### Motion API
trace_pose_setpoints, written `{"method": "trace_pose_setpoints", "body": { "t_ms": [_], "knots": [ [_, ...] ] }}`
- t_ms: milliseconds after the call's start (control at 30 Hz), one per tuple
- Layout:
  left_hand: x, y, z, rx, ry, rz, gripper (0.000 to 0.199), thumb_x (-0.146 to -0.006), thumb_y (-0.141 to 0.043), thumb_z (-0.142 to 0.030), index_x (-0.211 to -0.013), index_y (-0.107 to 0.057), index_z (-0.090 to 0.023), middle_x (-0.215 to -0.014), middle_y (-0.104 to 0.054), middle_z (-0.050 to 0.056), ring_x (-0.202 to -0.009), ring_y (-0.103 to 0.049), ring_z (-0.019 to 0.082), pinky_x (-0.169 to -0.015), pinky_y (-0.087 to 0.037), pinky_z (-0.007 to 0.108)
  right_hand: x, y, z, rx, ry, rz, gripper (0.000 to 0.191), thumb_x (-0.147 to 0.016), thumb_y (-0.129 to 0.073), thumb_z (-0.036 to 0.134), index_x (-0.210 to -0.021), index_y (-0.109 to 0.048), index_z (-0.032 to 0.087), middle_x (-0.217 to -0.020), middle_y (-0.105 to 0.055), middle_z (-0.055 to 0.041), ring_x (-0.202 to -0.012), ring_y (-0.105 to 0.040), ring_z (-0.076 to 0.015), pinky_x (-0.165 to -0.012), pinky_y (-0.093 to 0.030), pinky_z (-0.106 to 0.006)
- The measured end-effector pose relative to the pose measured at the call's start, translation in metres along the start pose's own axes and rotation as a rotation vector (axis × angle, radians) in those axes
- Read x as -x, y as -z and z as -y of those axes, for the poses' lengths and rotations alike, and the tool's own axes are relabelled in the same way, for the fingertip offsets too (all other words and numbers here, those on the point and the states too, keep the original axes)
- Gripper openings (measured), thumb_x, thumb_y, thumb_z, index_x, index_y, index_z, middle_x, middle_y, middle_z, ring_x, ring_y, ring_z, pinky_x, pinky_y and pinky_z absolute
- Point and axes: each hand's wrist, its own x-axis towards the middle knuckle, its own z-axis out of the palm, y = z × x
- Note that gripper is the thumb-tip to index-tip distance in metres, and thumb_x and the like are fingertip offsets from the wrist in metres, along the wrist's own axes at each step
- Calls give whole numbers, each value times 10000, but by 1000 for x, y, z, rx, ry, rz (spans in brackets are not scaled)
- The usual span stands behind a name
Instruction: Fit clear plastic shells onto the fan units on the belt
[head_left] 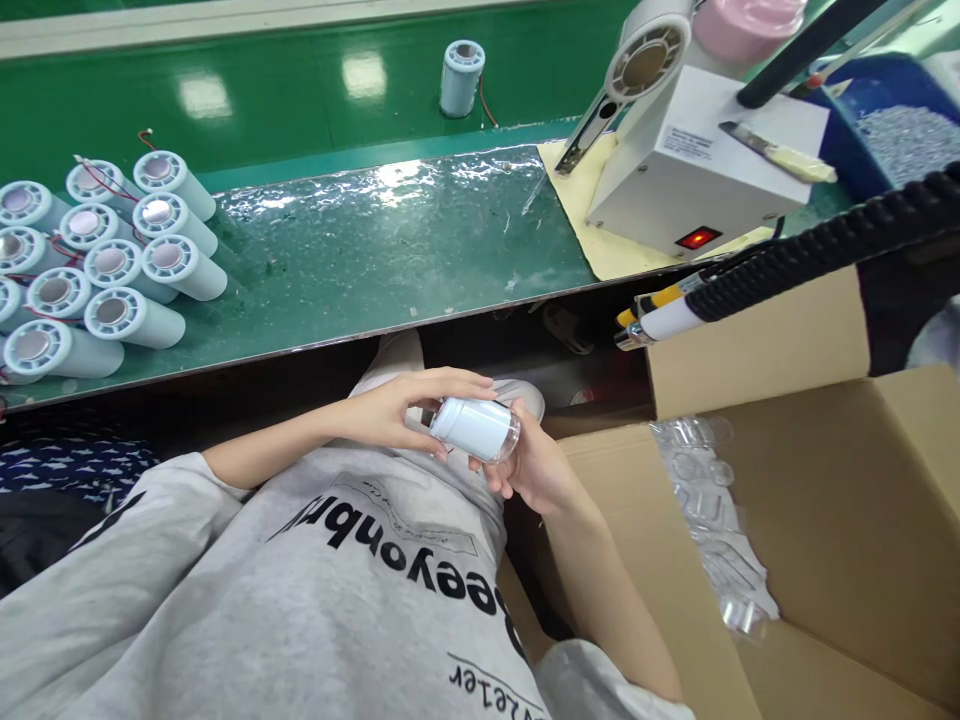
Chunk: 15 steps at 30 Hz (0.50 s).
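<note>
A light-blue cylinder (474,428) lies tilted between my two hands above my lap. A clear plastic cap or sleeve shows round its right end. My left hand (401,408) is closed round its left end, thumb below and fingers along the top. My right hand (536,462) grips the clear right end from the side, its fingers curled underneath. Several similar light-blue cylinders (135,318) with round metal discs in their ends and red wires stand grouped at the left of the green bench (397,240).
One more cylinder (461,80) stands farther back, its red wire hanging. A white machine (682,165) with a lit red switch sits at the right on yellowish board. A black corrugated hose (817,255) crosses above an open cardboard box (840,520) containing clear plastic pieces (709,500).
</note>
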Motion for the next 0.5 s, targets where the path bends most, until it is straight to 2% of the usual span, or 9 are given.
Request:
{"method": "trace_pose_setpoints", "body": {
  "t_ms": [100, 167, 233, 267, 333, 367, 433, 500],
  "knots": [
    [0, -2, -5, -13, 22, -36, 572, -813, -800, -291, -1364, -648, -282, -1459, -590, 126, -1343, -568, 298, -929, -572, 345, 1, 2, -5, 29, -18, 54, 846, -845, -377, 921, -928, -653, 126, -569, -651, -62, -342, -512, -109, -293, -368, -188],
    [1, -4, -8, 15, 60, -67, 586, -797, -806, -280, -1359, -640, -268, -1402, -618, 123, -1270, -612, 282, -901, -579, 331, 2, 5, -9, 111, 115, 37, 899, -818, -332, 959, -1067, -629, 148, -649, -677, -62, -393, -566, -142, -317, -428, -223],
    [2, -6, -10, 106, 127, -94, 634, -795, -809, -280, -1394, -602, -261, -1348, -641, 116, -1147, -669, 242, -857, -584, 307, 3, 8, -13, 303, 438, -81, 891, -779, -472, 945, -1263, -553, 201, -940, -738, -114, -635, -715, -217, -466, -583, -305],
    [2, -6, -11, 163, 165, -101, 659, -799, -807, -286, -1417, -577, -259, -1325, -650, 112, -1075, -690, 215, -830, -584, 293, 3, 10, -14, 447, 647, -153, 847, -778, -592, 881, -1324, -519, 239, -1141, -717, -142, -841, -754, -264, -615, -648, -368],
    [3, -7, -11, 249, 234, -99, 692, -816, -798, -311, -1455, -536, -264, -1286, -668, 104, -940, -706, 172, -775, -580, 278, 4, 13, -14, 762, 1022, -234, 632, -851, -766, 599, -1362, -518, 322, -1442, -584, -124, -1222, -667, -308, -937, -625, -473],
    [3, -7, -11, 264, 254, -92, 703, -821, -797, -327, -1468, -526, -270, -1281, -674, 103, -903, -707, 163, -758, -579, 278, 4, 15, -14, 883, 1140, -230, 519, -897, -770, 444, -1355, -544, 349, -1502, -545, -97, -1321, -606, -304, -1036, -576, -499],
    [3, -5, -10, 238, 243, -75, 742, -793, -828, -349, -1472, -538, -284, -1318, -672, 109, -941, -714, 186, -783, -584, 298, 6, 16, -13, 956, 1198, -179, 435, -942, -727, 280, -1345, -590, 369, -1499, -567, -67, -1359, -582, -287, -1091, -542, -499],
    [2, -2, -10, 171, 170, -51, 770, -736, -878, -336, -1447, -583, -300, -1425, -629, 117, -1144, -687, 257, -896, -583, 339, 10, 15, -12, 808, 1074, -169, 470, -925, -755, 372, -1370, -604, 341, -1432, -628, -83, -1288, -637, -287, -1025, -593, -456]
  ]
}}
